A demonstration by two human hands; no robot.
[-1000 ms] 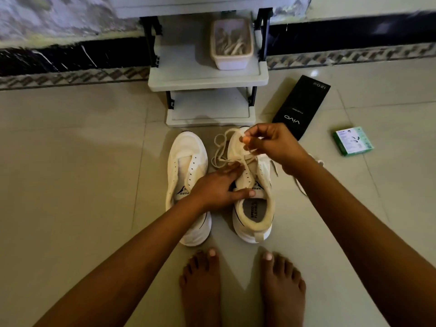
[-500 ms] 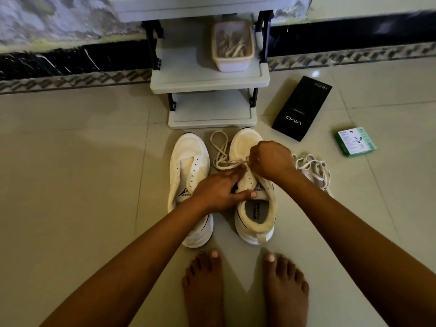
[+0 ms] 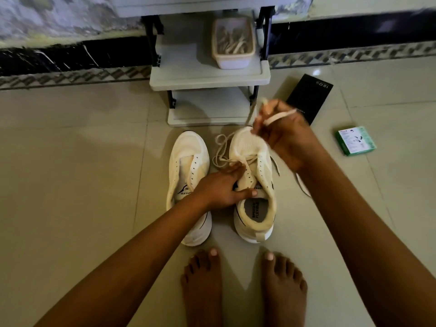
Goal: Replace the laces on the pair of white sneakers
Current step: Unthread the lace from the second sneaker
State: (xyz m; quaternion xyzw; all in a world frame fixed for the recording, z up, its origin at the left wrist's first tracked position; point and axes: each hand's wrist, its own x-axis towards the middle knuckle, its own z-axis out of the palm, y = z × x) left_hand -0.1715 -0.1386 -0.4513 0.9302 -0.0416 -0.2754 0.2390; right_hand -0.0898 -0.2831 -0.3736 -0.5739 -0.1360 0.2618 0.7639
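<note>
Two white sneakers stand side by side on the tiled floor. The left sneaker has empty eyelets. The right sneaker still carries a cream lace through its front eyelets, with loops lying between the shoes. My left hand presses on the right sneaker's tongue and eyelet flap, fingers fairly straight. My right hand is raised above the toe and pinches a strand of that lace, pulled up and blurred. Another lace end lies on the floor under my right forearm.
A small grey shelf rack stands just beyond the shoes, holding a tub of laces. A black box and a green box lie on the floor to the right. My bare feet are near the sneakers' heels.
My right hand has risen from the right sneaker's eyelets to above its toe, drawing the lace strand upward. My left hand stays on the shoe.
</note>
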